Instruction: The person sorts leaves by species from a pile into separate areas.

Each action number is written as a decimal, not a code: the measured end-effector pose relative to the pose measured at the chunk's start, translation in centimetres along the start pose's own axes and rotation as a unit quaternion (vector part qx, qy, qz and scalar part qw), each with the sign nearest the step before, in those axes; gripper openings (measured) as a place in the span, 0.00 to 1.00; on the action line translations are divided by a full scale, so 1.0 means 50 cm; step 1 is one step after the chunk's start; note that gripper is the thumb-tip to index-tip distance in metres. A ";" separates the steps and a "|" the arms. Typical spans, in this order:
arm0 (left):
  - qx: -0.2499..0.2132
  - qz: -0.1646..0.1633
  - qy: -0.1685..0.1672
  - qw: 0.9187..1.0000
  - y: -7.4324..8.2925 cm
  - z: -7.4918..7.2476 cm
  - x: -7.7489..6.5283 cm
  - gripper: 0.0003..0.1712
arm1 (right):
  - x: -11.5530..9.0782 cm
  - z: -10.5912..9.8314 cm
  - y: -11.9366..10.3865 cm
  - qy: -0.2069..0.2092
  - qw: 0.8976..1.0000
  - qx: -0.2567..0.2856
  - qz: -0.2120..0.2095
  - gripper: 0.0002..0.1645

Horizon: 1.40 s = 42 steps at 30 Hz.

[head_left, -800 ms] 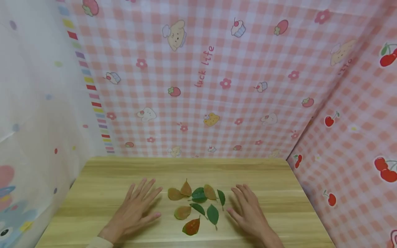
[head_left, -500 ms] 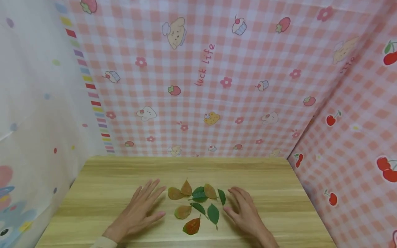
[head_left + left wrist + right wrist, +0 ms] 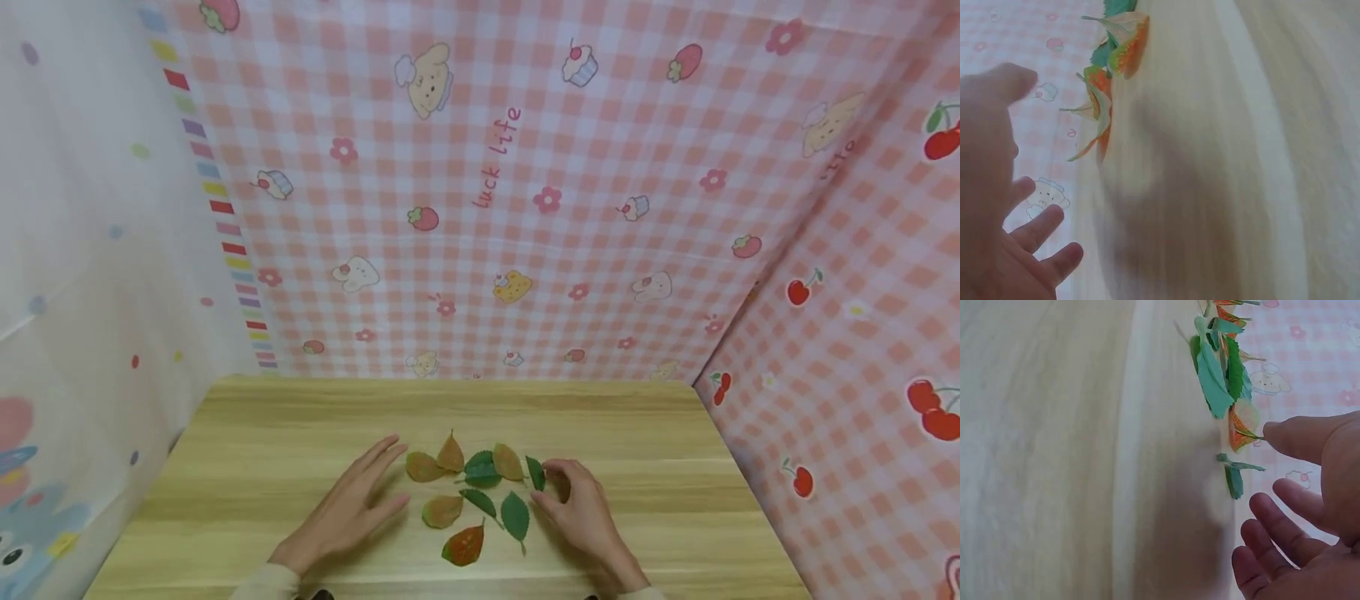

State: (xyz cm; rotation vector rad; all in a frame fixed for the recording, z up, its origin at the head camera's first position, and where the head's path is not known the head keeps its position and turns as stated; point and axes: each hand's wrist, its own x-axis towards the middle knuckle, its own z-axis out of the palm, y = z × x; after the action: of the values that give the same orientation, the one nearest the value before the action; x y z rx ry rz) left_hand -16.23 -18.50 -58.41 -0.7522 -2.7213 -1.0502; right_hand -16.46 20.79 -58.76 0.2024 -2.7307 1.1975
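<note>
Several leaves lie loosely grouped in the middle of the table. The back ones are a brown-orange leaf [image 3: 423, 467], a pointed one [image 3: 450, 454], a serrated green leaf [image 3: 480, 471] and a tan leaf [image 3: 507, 462]. Nearer are a yellowish leaf [image 3: 442, 512], a wider green leaf [image 3: 515, 517] and a red-orange leaf [image 3: 465, 547]. My left hand [image 3: 348, 504] hovers left of them, fingers extended, holding nothing. To the right, my right hand [image 3: 581, 510] has its thumb and fingers spread beside a narrow green leaf [image 3: 536, 473]; the right wrist view shows a gap between them.
The wooden table [image 3: 300, 408] reaches back to a pink checked cloth [image 3: 465, 250]. Cherry-print cloth [image 3: 840, 358] borders the right side, and a white dotted cloth [image 3: 90, 250] hangs along the left.
Both hands have moved inward toward the leaves. My right fingers have bent more and come close to the narrow green leaf. The leaves have stayed in place.
</note>
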 end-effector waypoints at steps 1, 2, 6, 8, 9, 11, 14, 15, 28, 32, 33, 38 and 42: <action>-0.004 -0.005 -0.001 1.000 0.001 0.000 0.003 0.39 | 0.002 0.002 0.001 -0.003 1.000 0.005 0.008 0.24; -0.008 -0.010 -0.002 1.000 0.002 0.001 0.007 0.39 | 0.003 0.004 0.002 -0.006 1.000 0.012 0.016 0.23; -0.029 -0.032 -0.005 0.999 0.005 0.002 0.019 0.38 | 0.009 0.013 0.009 -0.012 0.999 0.031 0.039 0.20; -0.035 -0.037 -0.004 0.999 0.006 0.003 0.026 0.37 | 0.011 0.017 0.012 -0.012 0.998 0.032 0.044 0.19; -0.039 -0.041 -0.003 0.998 0.006 0.004 0.029 0.37 | 0.011 0.019 0.014 -0.011 0.998 0.029 0.045 0.19; -0.042 -0.051 -0.002 0.998 0.006 0.005 0.035 0.36 | 0.013 0.023 0.015 -0.010 0.999 0.024 0.046 0.18; -0.055 -0.077 -0.006 0.995 0.007 0.008 0.047 0.34 | 0.018 0.027 0.016 -0.004 0.998 0.020 0.054 0.15; -0.060 -0.088 -0.007 0.994 0.006 0.009 0.051 0.34 | 0.020 0.029 0.016 -0.001 0.998 0.021 0.057 0.15; -0.093 -0.179 0.016 0.979 -0.021 0.037 0.088 0.23 | 0.024 0.037 0.013 0.032 0.997 0.027 0.066 0.08; -0.103 -0.196 0.019 0.975 -0.026 0.041 0.094 0.16 | 0.025 0.042 0.014 0.041 0.996 0.024 0.074 0.06; -0.104 -0.199 0.021 0.974 -0.025 0.042 0.096 0.15 | 0.025 0.042 0.013 0.042 0.996 0.024 0.077 0.05; -0.099 -0.210 0.031 0.972 -0.024 0.051 0.100 0.10 | 0.026 0.043 0.011 0.053 0.995 0.022 0.084 0.06; -0.085 -0.208 0.045 0.973 -0.025 0.061 0.103 0.07 | 0.027 0.041 0.010 0.058 0.995 0.021 0.081 0.07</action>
State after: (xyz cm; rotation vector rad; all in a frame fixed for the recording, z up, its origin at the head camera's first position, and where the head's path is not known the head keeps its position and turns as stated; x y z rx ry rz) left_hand -21.12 -15.17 -59.95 -0.1404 -2.8005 -1.3727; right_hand -18.02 19.55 -60.22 -0.0831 -2.6643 1.2654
